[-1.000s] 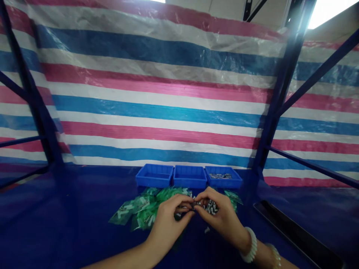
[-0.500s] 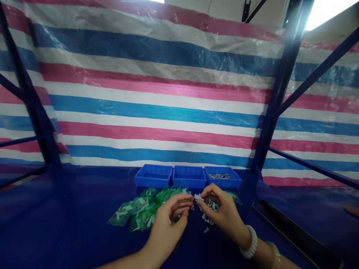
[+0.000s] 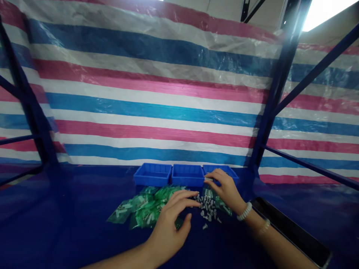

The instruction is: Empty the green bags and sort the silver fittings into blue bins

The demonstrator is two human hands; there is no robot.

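My left hand [image 3: 175,216] is over the table beside the green plastic bags [image 3: 146,209], its thumb and fingers apart and nothing between them. Between thumb and fingers of my right hand [image 3: 224,186] is a small white piece [image 3: 208,179], held at the front edge of the right blue bin [image 3: 234,175]. A loose pile of small metal screws [image 3: 209,207] lies between my hands. Some bagged parts [image 3: 224,207] lie under my right hand and wrist.
A left blue bin [image 3: 153,175] and a middle blue bin [image 3: 187,175] stand in the same row. To the right on the blue table [image 3: 84,231] lies a black flat device [image 3: 294,231]. Blue metal posts [image 3: 266,119] rise at both sides before a striped sheet [image 3: 157,104].
My right hand has moved up and away from my left hand to the right bin, carrying the white piece. The fingers of my left hand have spread. More of the screw pile shows.
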